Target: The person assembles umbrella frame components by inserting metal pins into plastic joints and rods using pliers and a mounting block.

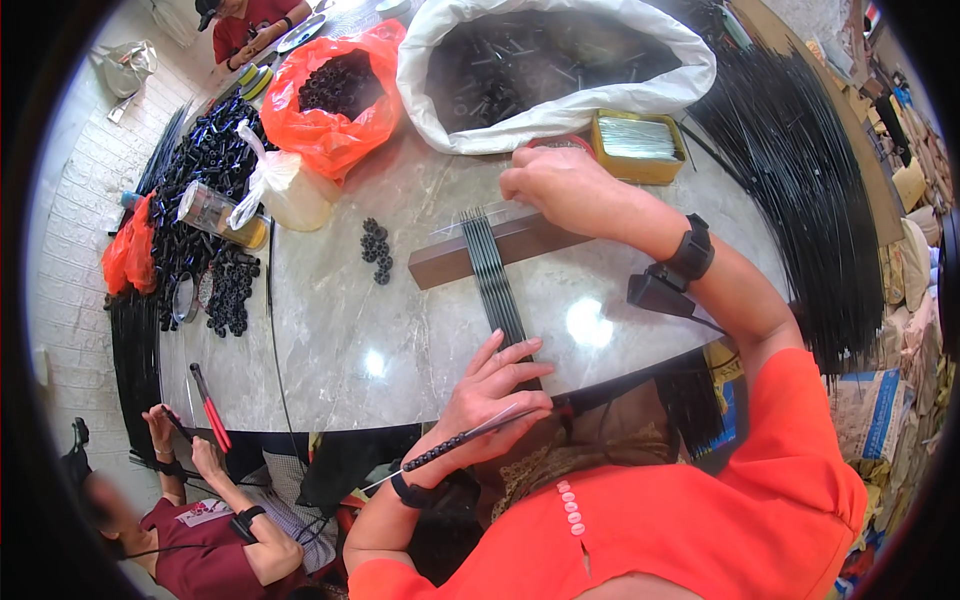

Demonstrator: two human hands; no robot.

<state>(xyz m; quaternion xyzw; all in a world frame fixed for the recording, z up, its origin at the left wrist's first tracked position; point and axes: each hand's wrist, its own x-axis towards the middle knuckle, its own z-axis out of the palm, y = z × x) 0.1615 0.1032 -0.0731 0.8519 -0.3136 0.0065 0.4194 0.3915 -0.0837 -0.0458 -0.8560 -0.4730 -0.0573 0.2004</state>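
A row of thin black rods (492, 275) lies side by side across a long brown block (440, 263), with slim pale needles at their far ends. My left hand (490, 400) rests its outstretched fingers on the near part of the rods. The same hand also grips a thin metal rod strung with small black rings (435, 453), slanting out over my wrist. My right hand (565, 185) is bent above the far side of the block, its fingertips drawn together; whatever they pinch is too small to make out. Just beyond it stands a yellow box of pale needles (637, 140).
Beyond are a large white sack (420, 100) of black pieces and a red bag (285, 110) of black rings. Loose black rings (376, 250) lie left of the block. Long black rods (800, 190) pile at right. A co-worker (215, 520) sits at lower left holding tools; another person (250, 30) is across the table.
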